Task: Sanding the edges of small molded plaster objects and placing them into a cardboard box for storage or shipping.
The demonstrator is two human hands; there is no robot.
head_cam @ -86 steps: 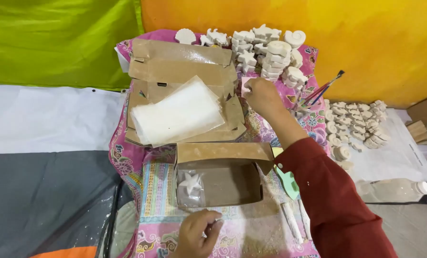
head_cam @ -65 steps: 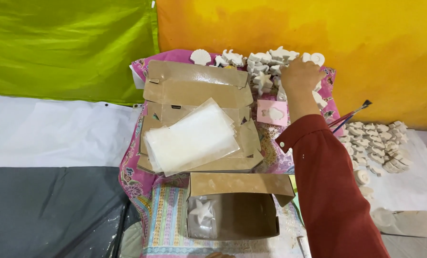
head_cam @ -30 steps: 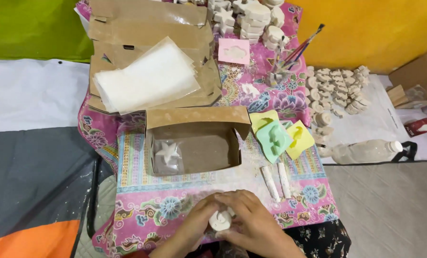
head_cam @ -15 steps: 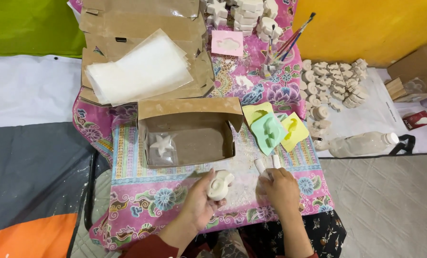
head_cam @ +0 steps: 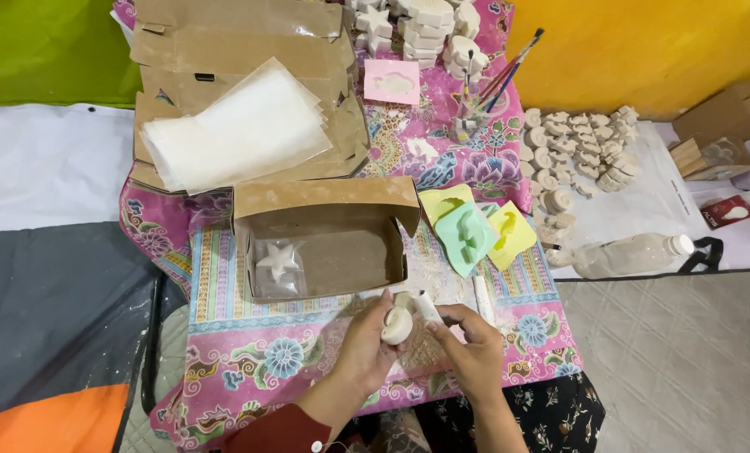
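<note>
My left hand (head_cam: 362, 348) holds a small white plaster shell figure (head_cam: 397, 324) near the front of the floral cloth (head_cam: 266, 361). My right hand (head_cam: 474, 352) grips a short white stick-like tool (head_cam: 426, 307) whose end touches the figure. Just beyond stands an open brown cardboard box (head_cam: 325, 239) with a bagged white plaster star (head_cam: 278, 262) inside at its left end.
Yellow and green moulds (head_cam: 474, 235) lie right of the box, with a white stick (head_cam: 481, 295) beside them. A stack of clear bags (head_cam: 241, 130) lies on flat cardboard behind. Plaster figures (head_cam: 580, 155), brushes in a cup (head_cam: 471, 117), a pink mould (head_cam: 392, 81) and a plastic bottle (head_cam: 631, 256) sit farther right.
My right hand reached to the plaster figures at the back, came back with one, passed it to my left hand, then picked up a white stick tool and brought it to the figure.
</note>
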